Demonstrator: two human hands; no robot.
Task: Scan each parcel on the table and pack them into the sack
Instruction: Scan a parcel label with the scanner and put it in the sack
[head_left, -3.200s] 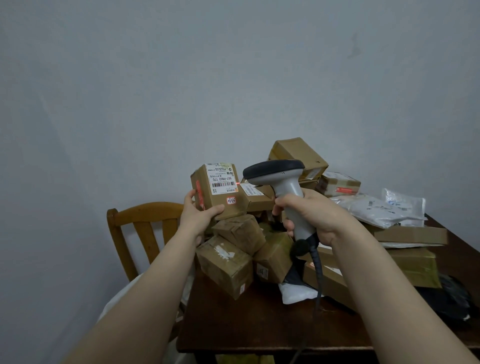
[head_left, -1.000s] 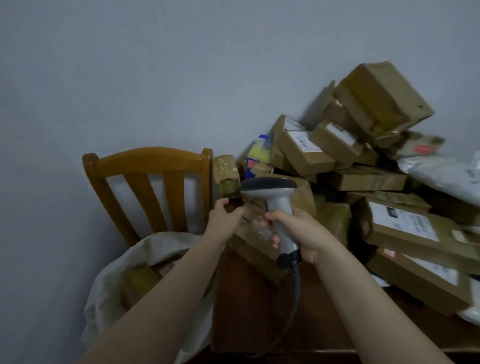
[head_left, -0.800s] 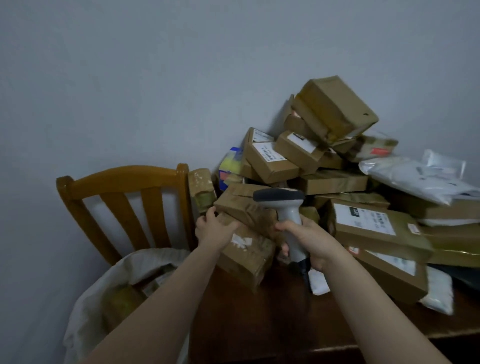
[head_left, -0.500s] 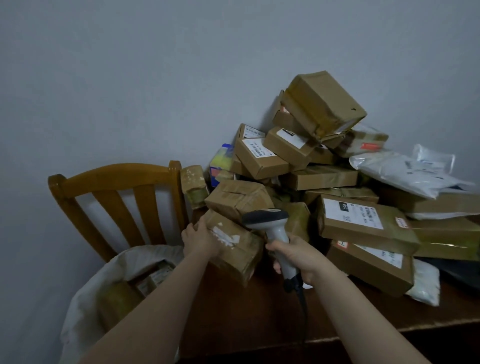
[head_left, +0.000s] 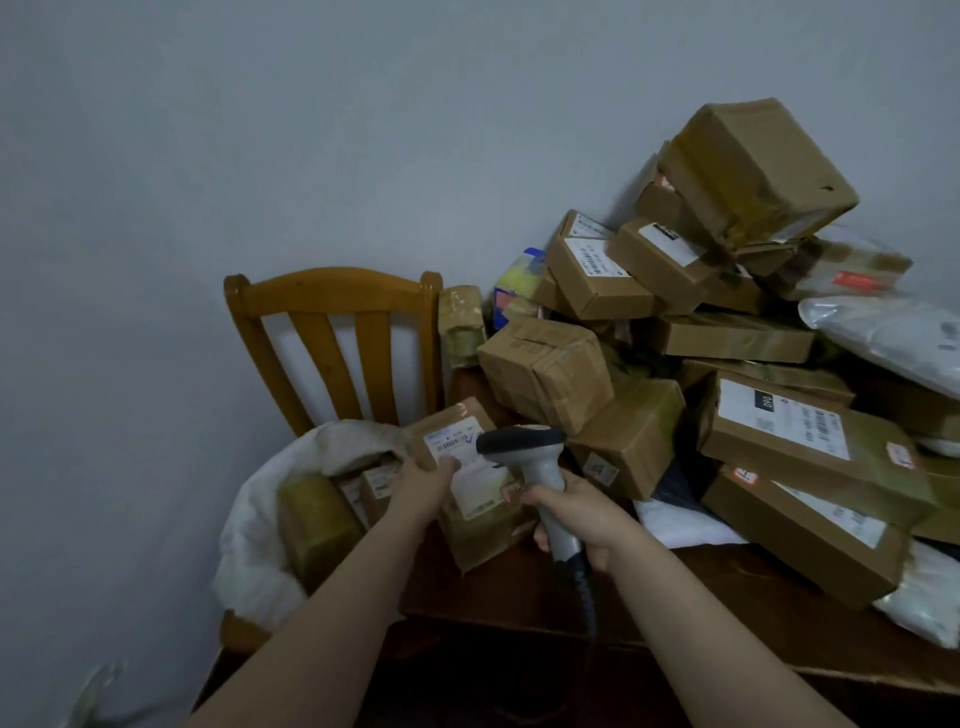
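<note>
1. Head view: brown cardboard parcel (head_left: 480, 499), white label up, at the dark wooden table's (head_left: 519, 597) left edge, beside the white sack (head_left: 249, 530).
2. Its long axis runs near-to-far, far end leaning left.
3. The left hand (head_left: 423, 486) grips it; the right hand (head_left: 576, 514) clasps a grey scanner (head_left: 524, 447).

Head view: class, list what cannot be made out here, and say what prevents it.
All in the head view.
1. Label on the held parcel: print too small; the left hand and scanner cover part of it.
2. Inside the sack: lower contents hidden by the top parcels.
3. White mailer: cut off by the right edge.
</note>
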